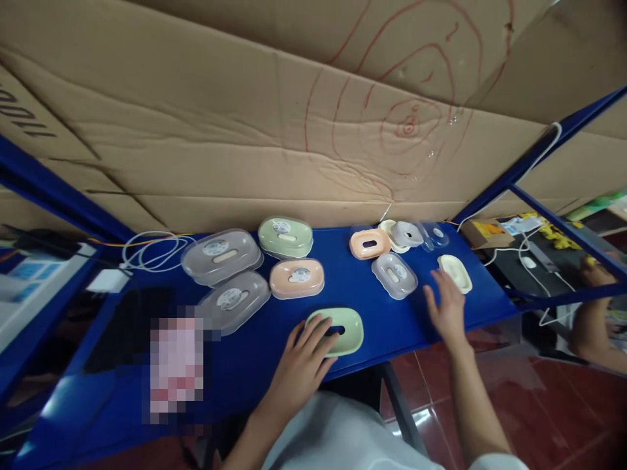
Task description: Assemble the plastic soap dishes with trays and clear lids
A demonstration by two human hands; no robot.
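Observation:
My left hand (308, 346) rests with spread fingers on the left part of a green oval dish (353, 326) that has a dark slot in its middle. Over the blue table, my right hand (447, 303) has its fingers apart, just left of and below a cream dish (458, 273). To its left lies a grey dish (394, 275) under a clear cover with a round label. Behind that are an orange dish (365, 243), a small grey piece (406, 234) over a cream one, and clear covers (434, 236).
Covered grey (223, 254), green (285, 236) and orange (296, 279) dishes stand at the left back, with another grey one (234, 300) in front. A coiled white cable (151, 251) lies beyond. Blue frame posts flank the table (382, 346). Another person's arm (590, 326) is at far right.

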